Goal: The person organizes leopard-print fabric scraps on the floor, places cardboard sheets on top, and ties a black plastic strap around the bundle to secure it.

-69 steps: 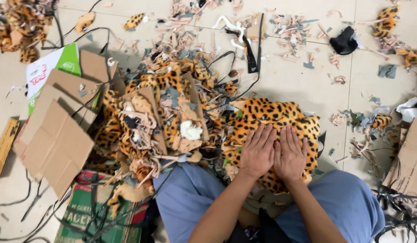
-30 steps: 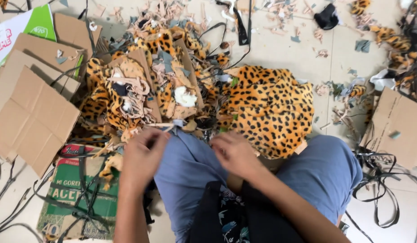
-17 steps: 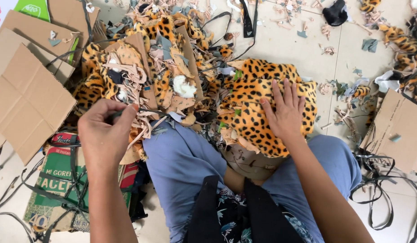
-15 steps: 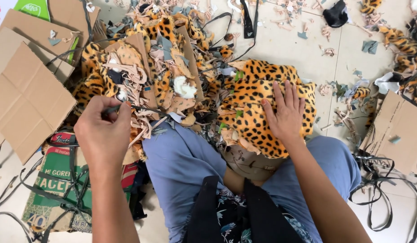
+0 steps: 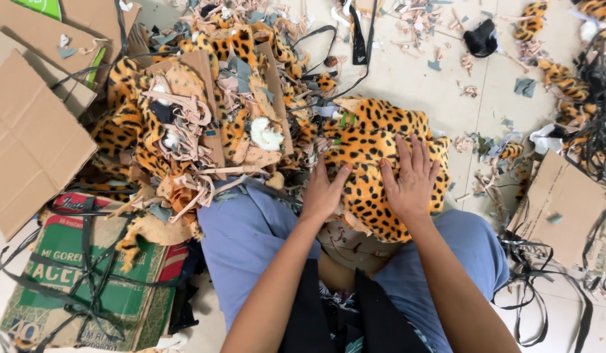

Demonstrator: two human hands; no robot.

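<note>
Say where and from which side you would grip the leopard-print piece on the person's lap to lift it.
Probably the near edge of the leopard-print piece, from the person's own side. It is soft and draped over the lap, its near edge curling over a pale underside, so fingers could slip under there. The left hand and right hand already press flat on top.

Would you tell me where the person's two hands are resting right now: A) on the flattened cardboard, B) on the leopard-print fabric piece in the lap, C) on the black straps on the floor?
B: the left hand and the right hand both lie on the leopard-print fabric piece.
</note>
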